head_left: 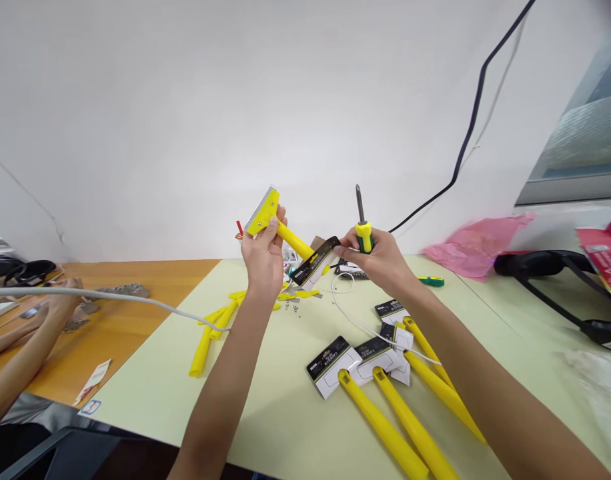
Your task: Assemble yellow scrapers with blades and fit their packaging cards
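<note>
My left hand (265, 250) is closed around the neck of a yellow scraper (294, 240), just below its wide head with a metal edge and small screws. The scraper is tilted, its handle running down to the right. A black-and-white cardboard tag (315, 262) hangs at the handle's end. My right hand (380, 257) grips a screwdriver (364, 233) with a yellow and green handle, its tip pointing up. The thumb and fingertips of that hand pinch the tag's upper corner. Both hands are raised above the table.
Several tagged yellow scraper handles (385, 423) lie at the front right. Loose yellow parts (210, 333) and small screws (294, 307) lie behind my left arm. A white cable (355, 317) crosses the table (285, 393). Another person's arm (40, 340) is at the left; a pink bag (473, 247) sits right.
</note>
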Available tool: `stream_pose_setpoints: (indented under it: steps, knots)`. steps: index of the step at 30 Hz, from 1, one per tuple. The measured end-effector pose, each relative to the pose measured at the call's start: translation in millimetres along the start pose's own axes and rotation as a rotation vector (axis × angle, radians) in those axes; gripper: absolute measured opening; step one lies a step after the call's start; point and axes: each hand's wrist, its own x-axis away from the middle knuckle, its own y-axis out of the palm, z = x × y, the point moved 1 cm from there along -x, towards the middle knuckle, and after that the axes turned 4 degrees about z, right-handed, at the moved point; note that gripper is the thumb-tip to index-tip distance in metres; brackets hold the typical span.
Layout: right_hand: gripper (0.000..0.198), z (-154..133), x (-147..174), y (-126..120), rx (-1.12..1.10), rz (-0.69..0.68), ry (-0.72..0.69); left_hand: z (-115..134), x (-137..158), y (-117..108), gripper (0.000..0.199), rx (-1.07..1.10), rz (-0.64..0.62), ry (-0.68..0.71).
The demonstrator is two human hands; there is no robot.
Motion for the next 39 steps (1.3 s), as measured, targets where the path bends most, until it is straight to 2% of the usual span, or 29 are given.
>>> stream_pose_setpoints:
  steps: [6,11,14,21,27,30,34,39]
  knots:
    - [0.047,3,-4,-6,0.027,0.035,0.007,7,-16,-15,0.049,-0.207,-0.129,-0.098]
    - [0.044,1,-3,-5,0.036,0.055,-0.024,23,-25,-27,0.05,-0.482,-0.19,-0.131]
    - [0.045,0,-3,-6,0.037,0.098,-0.032,30,-30,-36,0.049,-0.568,-0.214,-0.163]
    - [0.05,0,-5,-11,0.012,0.127,-0.06,31,-30,-38,0.054,-0.631,-0.298,-0.245]
    - [0.05,-4,-1,-5,0.028,0.086,-0.065,26,-15,-23,0.054,-0.773,-0.53,-0.238]
    - [0.046,-5,1,-3,0.048,0.079,-0.092,23,-7,-14,0.049,-0.755,-0.638,-0.255]
    - [0.045,-5,1,-1,0.091,0.078,-0.109,18,-4,-12,0.041,-0.707,-0.664,-0.277]
    - [0.041,-7,3,1,0.047,0.037,-0.11,11,-6,-20,0.041,-0.703,-0.669,-0.368]
